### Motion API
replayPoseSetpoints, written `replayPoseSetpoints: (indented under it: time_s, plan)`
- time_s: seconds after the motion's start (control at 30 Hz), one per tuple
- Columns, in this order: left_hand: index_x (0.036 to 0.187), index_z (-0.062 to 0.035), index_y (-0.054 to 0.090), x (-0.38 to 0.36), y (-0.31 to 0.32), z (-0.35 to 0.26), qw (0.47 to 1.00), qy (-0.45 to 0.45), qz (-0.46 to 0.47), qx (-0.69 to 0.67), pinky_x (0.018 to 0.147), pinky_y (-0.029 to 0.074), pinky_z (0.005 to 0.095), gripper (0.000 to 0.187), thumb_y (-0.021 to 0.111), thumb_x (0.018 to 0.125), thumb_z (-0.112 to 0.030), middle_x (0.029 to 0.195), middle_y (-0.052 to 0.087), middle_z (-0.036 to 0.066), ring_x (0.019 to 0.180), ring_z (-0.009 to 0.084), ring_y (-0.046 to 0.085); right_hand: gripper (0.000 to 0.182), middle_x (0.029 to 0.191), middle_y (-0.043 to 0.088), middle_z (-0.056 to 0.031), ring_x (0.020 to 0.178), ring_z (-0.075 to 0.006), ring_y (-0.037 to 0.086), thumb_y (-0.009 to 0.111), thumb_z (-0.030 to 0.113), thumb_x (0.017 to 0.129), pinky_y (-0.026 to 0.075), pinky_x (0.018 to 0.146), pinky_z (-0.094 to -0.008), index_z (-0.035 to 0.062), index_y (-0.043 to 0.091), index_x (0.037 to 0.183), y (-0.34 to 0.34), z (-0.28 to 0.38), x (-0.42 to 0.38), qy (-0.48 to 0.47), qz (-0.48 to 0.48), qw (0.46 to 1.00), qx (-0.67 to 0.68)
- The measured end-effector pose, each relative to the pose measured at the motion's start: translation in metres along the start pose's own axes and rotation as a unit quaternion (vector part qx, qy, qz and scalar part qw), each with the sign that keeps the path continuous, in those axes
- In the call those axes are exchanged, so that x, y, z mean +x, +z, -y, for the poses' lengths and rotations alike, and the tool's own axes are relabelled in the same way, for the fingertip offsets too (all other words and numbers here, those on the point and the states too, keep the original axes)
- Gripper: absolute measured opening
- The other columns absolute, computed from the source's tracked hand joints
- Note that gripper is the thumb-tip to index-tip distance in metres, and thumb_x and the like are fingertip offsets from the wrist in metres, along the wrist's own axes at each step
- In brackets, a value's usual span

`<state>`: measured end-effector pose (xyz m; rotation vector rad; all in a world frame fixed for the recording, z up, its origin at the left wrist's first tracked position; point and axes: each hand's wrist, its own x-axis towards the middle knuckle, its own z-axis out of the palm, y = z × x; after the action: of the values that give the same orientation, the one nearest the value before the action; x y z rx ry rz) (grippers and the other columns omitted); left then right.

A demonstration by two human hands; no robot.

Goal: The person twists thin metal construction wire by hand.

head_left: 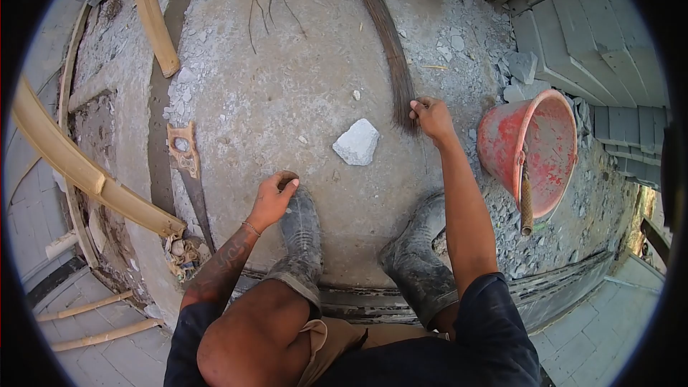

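My right hand (432, 119) is closed in a pinch at the lower tip of a stick broom (387, 36), a long bundle of thin dark bristles lying on the concrete floor. The fingertips touch its edge; whether they grip one bristle or several cannot be made out. My left hand (275, 197) hovers above my left boot (301, 233), fingers loosely curled, thumb apart, nothing visible in it. A pale chunk of broken block (356, 142) lies on the floor between the hands. To the left, a handsaw (184, 150) with a wooden handle rests flat.
A tilted red bucket (502, 136) with a rusty handle grip stands at right. Grey blocks (580, 29) are stacked behind it, with rubble around. Curved wooden pieces (93, 172) lie at left, and thin twigs (265, 0) at the top. My right boot (419, 251) is below.
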<state>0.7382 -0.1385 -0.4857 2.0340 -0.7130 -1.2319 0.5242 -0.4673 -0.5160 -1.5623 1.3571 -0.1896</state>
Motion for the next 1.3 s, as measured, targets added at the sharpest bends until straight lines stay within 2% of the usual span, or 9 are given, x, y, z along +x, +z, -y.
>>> replayPoseSetpoints:
  time_s: [0.43, 0.5, 0.57, 0.63, 0.77, 0.87, 1.0, 1.17, 1.3]
  plan:
    - [0.105, 0.0041, 0.063, 0.011, 0.035, -0.045, 0.994, 0.102, 0.02, -0.027, 0.081, 0.05, 0.0347, 0.032, 0.061, 0.091, -0.024, 0.094, 0.068, 0.015, 0.088, 0.0235, 0.066, 0.023, 0.065, 0.064, -0.0121, 0.06, -0.0231, 0.06, 0.062, 0.019, 0.086, 0.046, 0.062, -0.0364, -0.0028, 0.066, 0.082, -0.02, -0.029, -0.098, -0.055, -0.006, 0.99, -0.126]
    - [0.111, 0.0033, 0.06, 0.022, 0.043, -0.07, 0.985, 0.155, 0.072, 0.02, 0.082, 0.05, 0.0366, 0.034, 0.062, 0.089, -0.022, 0.102, 0.066, 0.016, 0.092, 0.026, 0.064, 0.023, 0.064, 0.063, -0.0104, 0.059, -0.0207, 0.059, 0.061, 0.019, 0.087, 0.045, 0.061, -0.035, -0.0026, 0.067, 0.084, -0.027, -0.031, -0.121, -0.059, 0.04, 0.987, -0.146]
    - [0.121, 0.0015, 0.054, 0.031, 0.062, -0.097, 0.959, 0.247, 0.019, 0.136, 0.089, 0.046, 0.0398, 0.042, 0.063, 0.087, -0.022, 0.12, 0.056, 0.018, 0.105, 0.0289, 0.058, 0.023, 0.062, 0.061, -0.009, 0.058, -0.0186, 0.057, 0.06, 0.019, 0.088, 0.045, 0.06, -0.0338, -0.0027, 0.067, 0.085, -0.038, -0.026, -0.133, -0.038, 0.029, 0.992, -0.12]
    - [0.13, 0.0017, 0.045, 0.053, 0.092, -0.108, 0.887, 0.384, -0.018, 0.257, 0.097, 0.039, 0.0443, 0.057, 0.064, 0.085, -0.026, 0.132, 0.044, 0.02, 0.119, 0.0331, 0.045, 0.024, 0.061, 0.06, -0.0076, 0.058, -0.0166, 0.055, 0.059, 0.019, 0.089, 0.044, 0.059, -0.0327, -0.0028, 0.068, 0.086, -0.046, -0.015, -0.136, -0.021, 0.021, 0.994, -0.101]
    - [0.138, 0.0041, 0.036, 0.095, 0.152, -0.107, 0.867, 0.39, -0.014, 0.309, 0.109, 0.027, 0.0472, 0.071, 0.062, 0.086, -0.037, 0.142, 0.035, 0.023, 0.132, 0.0358, 0.033, 0.026, 0.059, 0.055, -0.0047, 0.056, -0.0125, 0.049, 0.057, 0.02, 0.09, 0.042, 0.057, -0.031, -0.0036, 0.066, 0.086, -0.035, -0.006, -0.14, -0.018, 0.053, 0.996, -0.075]
    - [0.141, 0.0089, 0.029, 0.107, 0.181, -0.087, 0.859, 0.341, -0.033, 0.38, 0.114, 0.017, 0.0484, 0.078, 0.055, 0.088, -0.043, 0.149, 0.026, 0.026, 0.141, 0.0374, 0.02, 0.024, 0.063, 0.058, -0.0131, 0.058, -0.0216, 0.055, 0.058, 0.02, 0.09, 0.044, 0.059, -0.0354, -0.0024, 0.064, 0.084, -0.029, -0.022, -0.154, -0.048, 0.001, 0.996, -0.081]
    - [0.141, 0.0088, 0.029, 0.111, 0.182, -0.082, 0.828, 0.337, -0.042, 0.445, 0.114, 0.016, 0.0498, 0.08, 0.055, 0.088, -0.045, 0.148, 0.027, 0.025, 0.141, 0.0366, 0.021, 0.022, 0.069, 0.059, -0.0183, 0.061, -0.0299, 0.057, 0.06, 0.02, 0.09, 0.045, 0.06, -0.0388, -0.0017, 0.063, 0.085, -0.023, -0.039, -0.228, -0.027, 0.032, 0.994, -0.104]
    - [0.142, 0.0082, 0.028, 0.109, 0.172, -0.096, 0.848, 0.315, 0.018, 0.426, 0.114, 0.014, 0.0514, 0.088, 0.055, 0.084, -0.052, 0.149, 0.026, 0.024, 0.142, 0.0356, 0.019, 0.019, 0.07, 0.059, -0.0174, 0.062, -0.0271, 0.057, 0.061, 0.017, 0.09, 0.046, 0.062, -0.0366, -0.0011, 0.061, 0.085, -0.12, 0.007, -0.376, 0.075, 0.157, 0.97, -0.172]
    - [0.142, 0.0062, 0.029, 0.109, 0.155, -0.115, 0.828, 0.315, 0.067, 0.459, 0.113, 0.016, 0.0511, 0.081, 0.056, 0.084, -0.043, 0.149, 0.026, 0.025, 0.142, 0.0358, 0.019, 0.012, 0.07, 0.062, -0.0192, 0.067, -0.0362, 0.061, 0.062, 0.013, 0.086, 0.048, 0.064, -0.0386, 0.0005, 0.063, 0.085, -0.222, 0.043, -0.457, 0.114, 0.099, 0.936, -0.319]
